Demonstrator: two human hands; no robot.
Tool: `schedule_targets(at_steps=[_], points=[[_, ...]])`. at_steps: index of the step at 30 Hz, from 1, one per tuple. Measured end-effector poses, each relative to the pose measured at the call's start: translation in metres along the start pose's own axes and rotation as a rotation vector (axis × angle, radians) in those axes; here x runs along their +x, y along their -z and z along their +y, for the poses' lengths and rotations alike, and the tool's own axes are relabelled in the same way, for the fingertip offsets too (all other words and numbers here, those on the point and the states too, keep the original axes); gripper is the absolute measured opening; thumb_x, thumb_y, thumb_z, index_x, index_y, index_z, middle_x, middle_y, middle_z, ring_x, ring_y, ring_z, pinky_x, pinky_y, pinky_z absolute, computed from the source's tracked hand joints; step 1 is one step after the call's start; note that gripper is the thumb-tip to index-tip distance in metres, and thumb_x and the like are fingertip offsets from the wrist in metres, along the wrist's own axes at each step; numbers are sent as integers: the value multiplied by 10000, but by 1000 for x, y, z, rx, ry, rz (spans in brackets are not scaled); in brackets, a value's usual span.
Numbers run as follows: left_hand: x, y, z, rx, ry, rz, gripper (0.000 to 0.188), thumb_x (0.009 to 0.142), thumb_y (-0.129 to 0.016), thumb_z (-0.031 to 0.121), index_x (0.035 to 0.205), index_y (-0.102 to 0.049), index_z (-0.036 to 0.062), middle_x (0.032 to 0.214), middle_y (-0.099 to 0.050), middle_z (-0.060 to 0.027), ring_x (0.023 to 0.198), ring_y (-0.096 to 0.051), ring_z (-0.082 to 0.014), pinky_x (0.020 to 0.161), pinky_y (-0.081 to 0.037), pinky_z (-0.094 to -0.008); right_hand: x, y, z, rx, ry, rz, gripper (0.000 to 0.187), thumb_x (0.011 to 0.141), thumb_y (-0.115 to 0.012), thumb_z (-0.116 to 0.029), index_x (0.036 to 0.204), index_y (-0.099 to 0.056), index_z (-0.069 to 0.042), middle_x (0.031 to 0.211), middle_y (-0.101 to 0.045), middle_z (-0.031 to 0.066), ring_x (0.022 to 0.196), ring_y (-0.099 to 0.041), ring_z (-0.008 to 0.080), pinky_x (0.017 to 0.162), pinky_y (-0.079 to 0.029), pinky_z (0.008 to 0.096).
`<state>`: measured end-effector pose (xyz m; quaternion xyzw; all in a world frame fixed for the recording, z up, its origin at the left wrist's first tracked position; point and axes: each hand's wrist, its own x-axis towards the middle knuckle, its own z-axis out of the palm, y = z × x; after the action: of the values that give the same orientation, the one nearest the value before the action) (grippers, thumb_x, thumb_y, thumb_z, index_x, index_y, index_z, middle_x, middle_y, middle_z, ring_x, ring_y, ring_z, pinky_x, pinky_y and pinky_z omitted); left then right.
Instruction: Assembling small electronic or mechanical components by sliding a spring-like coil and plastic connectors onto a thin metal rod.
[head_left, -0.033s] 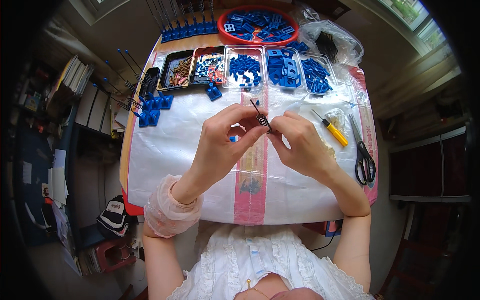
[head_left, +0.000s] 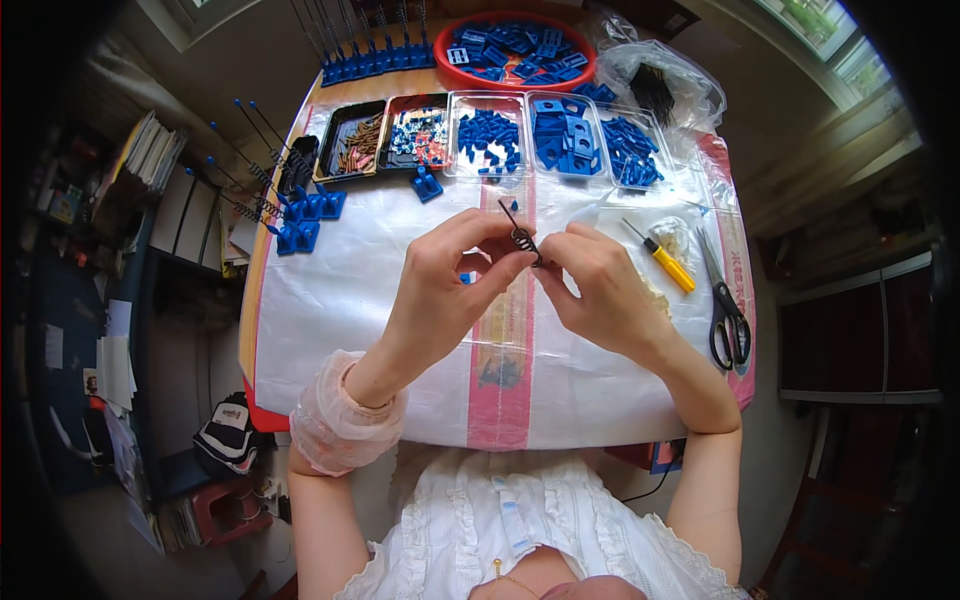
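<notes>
A dark coil spring (head_left: 521,239) with a straight wire end sticking up is pinched between the thumb and fingers of my left hand (head_left: 450,270). My right hand (head_left: 605,290) is closed at the spring's lower end, its fingertips meeting those of the left. Whatever else the right fingers grip there is hidden. A bit of blue plastic (head_left: 466,278) shows between my left thumb and fingers; I cannot tell whether it is held or lies behind. Beyond the hands, a single blue base piece (head_left: 426,184) sits in front of the trays.
Trays of brass-coloured screws (head_left: 362,145), small metal parts (head_left: 415,135) and blue pieces (head_left: 567,140) line the back. Behind them stands a red basin (head_left: 450,72). On the right lie a yellow screwdriver (head_left: 672,268) and black scissors (head_left: 728,325). Blue bases with springy wires (head_left: 298,235) stand left.
</notes>
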<state>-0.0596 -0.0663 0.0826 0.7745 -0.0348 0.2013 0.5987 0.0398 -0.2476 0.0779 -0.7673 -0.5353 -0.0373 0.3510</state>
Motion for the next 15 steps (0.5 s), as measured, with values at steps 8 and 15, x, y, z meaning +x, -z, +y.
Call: schedule_targets(at_steps=[8, 15], points=[[4, 12, -9, -53, 16, 189, 124, 937, -738, 12, 1033, -690, -51, 1000, -704, -68, 837, -683, -97, 704, -575, -223, -22, 67, 35, 22, -540, -46, 322, 833, -836, -169, 1072, -692, -10, 904, -701, 91, 857, -628, 203, 749, -504, 338], [6, 12, -29, -79, 26, 277, 133, 960, -733, 45, 1054, -690, -37, 981, -706, -52, 787, -630, -61, 662, -529, -198, -29, 9, 115, 2, -395, 61, 394, 802, -855, -188, 1126, -691, -35, 1060, -664, 81, 1024, -578, 228, 849, -503, 348]])
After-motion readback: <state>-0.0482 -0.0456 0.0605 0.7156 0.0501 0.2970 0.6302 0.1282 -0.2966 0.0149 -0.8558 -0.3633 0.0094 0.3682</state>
